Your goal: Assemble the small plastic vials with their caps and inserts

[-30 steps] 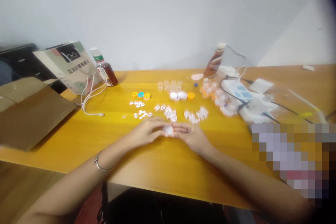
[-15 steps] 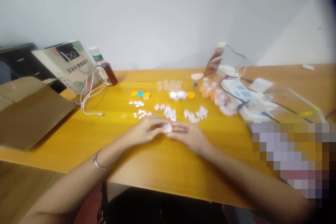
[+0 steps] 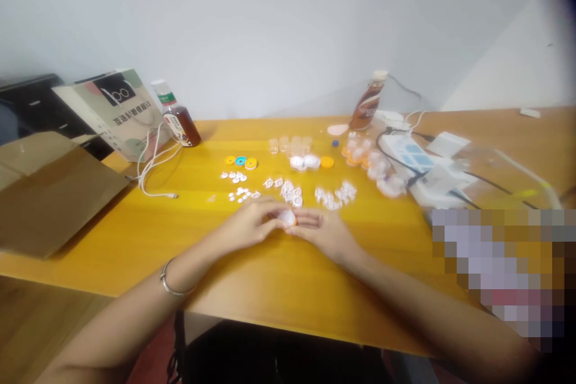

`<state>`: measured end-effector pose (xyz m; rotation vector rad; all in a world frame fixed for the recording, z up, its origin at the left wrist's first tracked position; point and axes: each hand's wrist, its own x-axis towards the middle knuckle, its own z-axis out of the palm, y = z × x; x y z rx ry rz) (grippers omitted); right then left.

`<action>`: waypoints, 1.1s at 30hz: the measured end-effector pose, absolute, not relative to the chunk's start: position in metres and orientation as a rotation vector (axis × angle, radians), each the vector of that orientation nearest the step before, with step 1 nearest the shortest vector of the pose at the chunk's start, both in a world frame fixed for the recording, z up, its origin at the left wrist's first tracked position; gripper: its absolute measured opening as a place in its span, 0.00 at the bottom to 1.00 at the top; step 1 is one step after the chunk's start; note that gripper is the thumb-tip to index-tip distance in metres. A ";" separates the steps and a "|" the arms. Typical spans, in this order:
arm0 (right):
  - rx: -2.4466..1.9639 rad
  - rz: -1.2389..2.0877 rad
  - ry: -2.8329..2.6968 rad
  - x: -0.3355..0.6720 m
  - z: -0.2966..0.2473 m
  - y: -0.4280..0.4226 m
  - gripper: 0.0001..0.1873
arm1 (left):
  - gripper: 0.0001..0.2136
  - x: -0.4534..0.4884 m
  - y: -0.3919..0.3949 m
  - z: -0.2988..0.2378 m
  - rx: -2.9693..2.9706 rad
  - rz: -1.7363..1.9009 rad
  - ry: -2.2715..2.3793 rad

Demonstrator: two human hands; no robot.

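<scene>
Between my two hands is a small round white-and-orange cap (image 3: pixel 287 218), held just above the table. My left hand (image 3: pixel 254 220) grips its left side with thumb and fingers. On its right side, the thumb and fingers of my right hand (image 3: pixel 326 232) pinch it. Just beyond lie white lattice-like plastic pieces (image 3: pixel 290 192), with more such pieces (image 3: pixel 335 197) to the right. Small white discs (image 3: pixel 238 194) are spread to the left. Behind them sit yellow and blue rings (image 3: pixel 240 161), white round caps (image 3: pixel 305 162), an orange cap (image 3: pixel 326 162) and clear little cups (image 3: pixel 296 145).
At left stand a cardboard box (image 3: pixel 58 192), a paper bag (image 3: pixel 119 114), a dark bottle (image 3: pixel 182 123) and a white cable (image 3: pixel 155 193). At right are a brown drink bottle (image 3: pixel 368 105), bagged orange-and-white parts (image 3: pixel 373 162) and a power strip (image 3: pixel 436 189) with cables. A blurred-out patch covers the lower right.
Almost nothing differs. Both hands keep the same hold on the cap, and the view has shifted very slightly.
</scene>
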<state>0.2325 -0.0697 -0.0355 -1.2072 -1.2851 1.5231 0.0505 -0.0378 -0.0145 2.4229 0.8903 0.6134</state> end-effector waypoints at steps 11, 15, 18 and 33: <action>-1.145 1.501 -1.253 0.233 -0.041 -0.070 0.18 | 0.10 0.052 -0.041 -0.024 2.400 0.744 0.909; -1.139 1.485 -1.268 0.233 -0.041 -0.070 0.18 | 0.12 0.051 -0.042 -0.022 2.428 0.709 0.921; -1.135 1.507 -1.292 0.235 -0.042 -0.068 0.17 | 0.14 0.050 -0.043 -0.018 2.464 0.631 0.868; -1.164 1.572 -1.309 0.235 -0.034 -0.067 0.19 | 0.15 0.047 -0.037 -0.016 2.455 0.610 0.811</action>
